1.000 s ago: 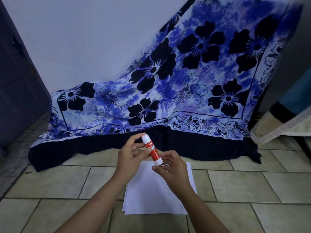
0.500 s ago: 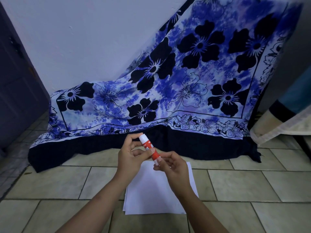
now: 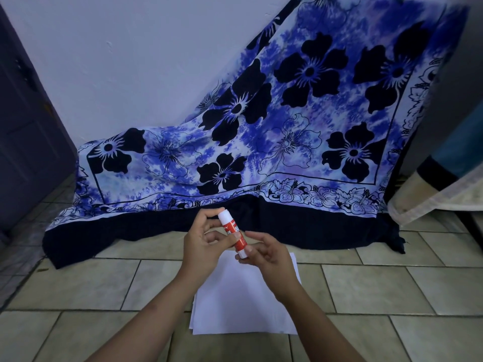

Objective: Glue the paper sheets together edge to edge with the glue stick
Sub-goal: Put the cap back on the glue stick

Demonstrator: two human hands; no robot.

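I hold a red-and-white glue stick (image 3: pixel 233 233) tilted in the air above the floor, its white cap pointing up and away from me. My left hand (image 3: pixel 205 242) grips its upper part and cap with fingers and thumb. My right hand (image 3: pixel 264 253) pinches its lower white end. Below both hands a stack of white paper sheets (image 3: pixel 240 304) lies flat on the tiled floor, partly hidden by my wrists.
A blue floral cloth (image 3: pixel 261 142) drapes from the wall down onto the floor just beyond the paper. A dark door (image 3: pixel 28 131) stands at the left. A mattress edge (image 3: pixel 439 189) sits at the right. Beige floor tiles (image 3: pixel 366 288) surround the paper.
The glue stick has shifted slightly left and away from me in both hands. My right-hand fingers have re-gripped its lower end. The paper has not moved.
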